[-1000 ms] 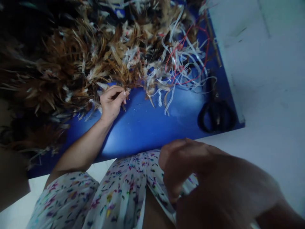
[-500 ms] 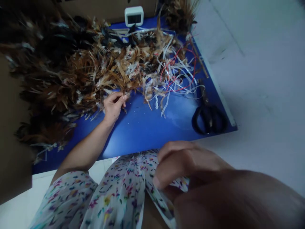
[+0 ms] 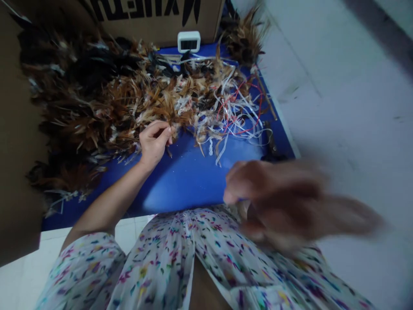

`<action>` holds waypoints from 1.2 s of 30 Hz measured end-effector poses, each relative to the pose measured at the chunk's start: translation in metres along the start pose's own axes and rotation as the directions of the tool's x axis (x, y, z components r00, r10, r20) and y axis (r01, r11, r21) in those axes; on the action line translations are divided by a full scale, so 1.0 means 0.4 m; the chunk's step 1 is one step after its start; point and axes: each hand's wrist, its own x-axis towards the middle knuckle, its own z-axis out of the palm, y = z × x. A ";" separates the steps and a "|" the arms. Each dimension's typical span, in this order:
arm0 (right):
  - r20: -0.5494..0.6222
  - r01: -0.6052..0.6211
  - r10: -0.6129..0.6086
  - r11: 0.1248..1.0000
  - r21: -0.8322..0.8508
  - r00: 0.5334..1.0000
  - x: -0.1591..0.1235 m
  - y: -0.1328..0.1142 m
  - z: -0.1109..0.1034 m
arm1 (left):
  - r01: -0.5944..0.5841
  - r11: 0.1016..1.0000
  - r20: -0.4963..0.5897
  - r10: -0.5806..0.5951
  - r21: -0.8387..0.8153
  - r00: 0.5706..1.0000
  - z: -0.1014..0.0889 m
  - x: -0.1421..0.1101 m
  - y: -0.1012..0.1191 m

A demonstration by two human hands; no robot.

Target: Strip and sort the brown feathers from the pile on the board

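Note:
My left hand (image 3: 154, 140) rests at the near edge of a big heap of brown and black feathers (image 3: 106, 99) on a blue board (image 3: 187, 181). Its fingers are curled and pinched on a few feathers from the pile. My right hand (image 3: 274, 193) is close to the camera above my lap, smeared by motion, fingers bent; whether it holds anything does not show. A tangle of white strips and red string (image 3: 235, 112) lies right of the feathers. The right hand hides most of the black scissors.
A cardboard box (image 3: 155, 17) stands behind the board, with a small white timer (image 3: 189, 41) in front of it. More cardboard (image 3: 16, 172) walls the left side. White tiled floor (image 3: 338, 86) lies to the right. My floral-print clothing (image 3: 167, 262) fills the foreground.
The view has tilted up, showing the box and timer. My right hand has lifted from my lap towards the board and now covers the scissors. The left hand has stayed at the feathers.

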 end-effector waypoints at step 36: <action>-0.012 -0.143 0.315 0.463 0.875 0.949 0.420 0.166 0.149 | 0.306 0.847 -0.054 -0.364 -0.434 0.930 0.006 0.017 -0.021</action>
